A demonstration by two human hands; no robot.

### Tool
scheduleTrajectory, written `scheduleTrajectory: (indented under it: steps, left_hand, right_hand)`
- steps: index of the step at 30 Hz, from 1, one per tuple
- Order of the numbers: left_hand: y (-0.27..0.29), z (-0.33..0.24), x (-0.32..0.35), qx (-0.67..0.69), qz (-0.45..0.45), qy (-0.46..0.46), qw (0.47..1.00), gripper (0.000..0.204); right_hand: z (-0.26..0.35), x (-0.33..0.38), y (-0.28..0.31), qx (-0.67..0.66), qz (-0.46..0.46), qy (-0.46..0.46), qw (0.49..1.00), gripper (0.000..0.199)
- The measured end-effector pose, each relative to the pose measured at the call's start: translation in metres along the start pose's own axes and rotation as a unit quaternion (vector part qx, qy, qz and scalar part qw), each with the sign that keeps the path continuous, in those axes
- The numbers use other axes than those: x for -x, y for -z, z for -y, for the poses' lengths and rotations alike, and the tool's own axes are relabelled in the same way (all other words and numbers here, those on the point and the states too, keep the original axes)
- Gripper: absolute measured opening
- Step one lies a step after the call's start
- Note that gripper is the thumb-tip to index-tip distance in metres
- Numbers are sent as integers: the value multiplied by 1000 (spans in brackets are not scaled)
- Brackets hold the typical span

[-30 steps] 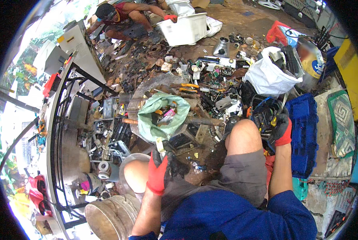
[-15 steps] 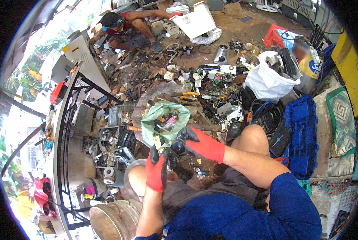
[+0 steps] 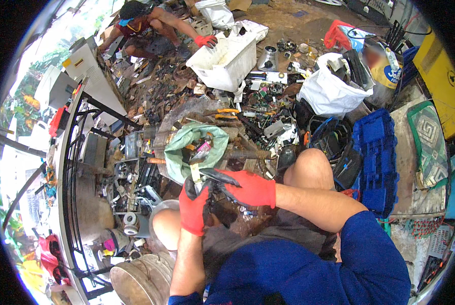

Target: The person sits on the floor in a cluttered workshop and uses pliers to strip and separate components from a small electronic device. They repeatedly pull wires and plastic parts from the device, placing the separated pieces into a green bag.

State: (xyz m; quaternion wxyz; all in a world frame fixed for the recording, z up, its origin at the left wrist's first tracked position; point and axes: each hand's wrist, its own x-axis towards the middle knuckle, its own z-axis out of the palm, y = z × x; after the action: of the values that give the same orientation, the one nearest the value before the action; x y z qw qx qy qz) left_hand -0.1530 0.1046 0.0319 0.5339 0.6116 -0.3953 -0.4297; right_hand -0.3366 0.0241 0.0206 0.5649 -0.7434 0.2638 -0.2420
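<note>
In front of me sits an open pale green bag point(image 3: 175, 156), its rim folded out, with small scrap inside including a pink piece point(image 3: 202, 151). My left hand point(image 3: 193, 206), in a red glove with black fingers, is closed on a small pale yellowish strip point(image 3: 195, 173) that stands up at the bag's near edge. My right hand point(image 3: 245, 188), gloved alike, reaches across from the right. Its fingers are pressed together against the left fingertips, and whatever lies between them is hidden.
Pliers with orange handles point(image 3: 227, 111) lie beyond the bag. Circuit-board scrap surrounds it. A white sack point(image 3: 325, 94) and blue case point(image 3: 374, 165) stand right, a bucket point(image 3: 136, 279) lower left. A co-worker's red-gloved hand point(image 3: 205, 41) touches a white bin point(image 3: 227, 66).
My right hand has left the bag's right rim and come over to my left fingers. The co-worker's white bin has come down upright onto the scrap. The whole view has shifted a little.
</note>
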Motion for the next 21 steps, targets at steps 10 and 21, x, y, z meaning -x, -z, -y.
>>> scheduleTrajectory:
  steps: [10, 21]
  left_hand:
    - [-2, -13, 6, -14, -11, 0, 1000, 39]
    - [-7, -13, 7, -33, 12, 4, 999, 40]
  right_hand:
    - [10, 1, 2, -45, -24, 64, 997, 52]
    - [-2, 4, 5, -80, -8, 72, 994, 47]
